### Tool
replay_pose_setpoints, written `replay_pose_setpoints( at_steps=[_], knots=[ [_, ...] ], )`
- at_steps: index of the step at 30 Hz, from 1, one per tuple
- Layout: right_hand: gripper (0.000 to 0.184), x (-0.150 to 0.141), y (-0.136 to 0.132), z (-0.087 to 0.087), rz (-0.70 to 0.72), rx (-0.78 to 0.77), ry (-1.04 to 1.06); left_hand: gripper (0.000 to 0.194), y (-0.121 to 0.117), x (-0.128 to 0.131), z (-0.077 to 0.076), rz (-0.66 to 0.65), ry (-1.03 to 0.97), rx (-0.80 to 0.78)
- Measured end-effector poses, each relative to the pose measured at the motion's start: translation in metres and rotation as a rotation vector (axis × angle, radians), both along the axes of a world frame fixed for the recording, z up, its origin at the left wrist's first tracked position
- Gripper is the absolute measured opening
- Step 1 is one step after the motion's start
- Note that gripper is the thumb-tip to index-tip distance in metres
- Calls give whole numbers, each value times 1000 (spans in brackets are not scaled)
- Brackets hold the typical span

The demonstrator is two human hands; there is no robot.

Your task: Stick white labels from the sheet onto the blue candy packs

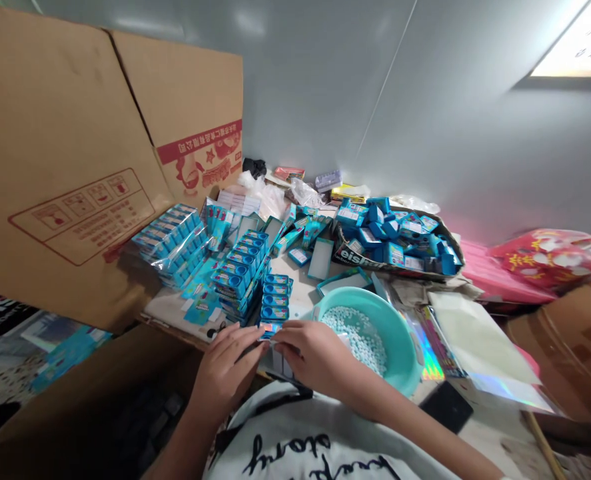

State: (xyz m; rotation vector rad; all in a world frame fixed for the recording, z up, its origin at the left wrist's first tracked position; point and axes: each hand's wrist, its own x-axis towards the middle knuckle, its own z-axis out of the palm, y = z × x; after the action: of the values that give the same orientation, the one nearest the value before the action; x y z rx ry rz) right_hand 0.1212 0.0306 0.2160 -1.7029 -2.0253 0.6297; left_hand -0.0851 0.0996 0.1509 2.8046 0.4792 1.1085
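Observation:
Close to my body at the table's front edge, a small blue box [270, 328] with an orange patch sits between my hands. My left hand [229, 359] has its fingers closed against the box's left side. From the other side, my right hand [312, 347] pinches it with curled fingers, which partly hide it. Just beyond lies a short row of blue boxes with round hollows [276, 299]. A taller stack of similar boxes [240, 270] stands to its left. At my right forearm is a turquoise basin [412, 340] holding many small pale pellets [360, 333].
A tall open carton [75, 133] stands at the left, beside plastic-wrapped blue packs [170, 233]. Behind the basin, a black tray [348, 257] is heaped with blue boxes [390, 230]. A dark phone-like slab [446, 405] and pale sheets [480, 340] lie at right.

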Motion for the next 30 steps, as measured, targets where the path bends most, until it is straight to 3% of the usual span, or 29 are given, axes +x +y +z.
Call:
replay_pose_setpoints(
  at_steps=[4, 10, 17, 30],
  knots=[
    [19, 2, 0, -1, 11, 19, -12, 35, 3, 4, 0, 29, 10, -40],
    [19, 6, 1, -3, 18, 25, -16, 42, 7, 4, -6, 29, 58, 39],
    [21, 9, 3, -3, -5, 22, -10, 33, 12, 9, -7, 21, 16, 78],
    [21, 16, 11, -4, -51, 29, -37, 35, 25, 21, -8, -25, 4, 41]
  ],
)
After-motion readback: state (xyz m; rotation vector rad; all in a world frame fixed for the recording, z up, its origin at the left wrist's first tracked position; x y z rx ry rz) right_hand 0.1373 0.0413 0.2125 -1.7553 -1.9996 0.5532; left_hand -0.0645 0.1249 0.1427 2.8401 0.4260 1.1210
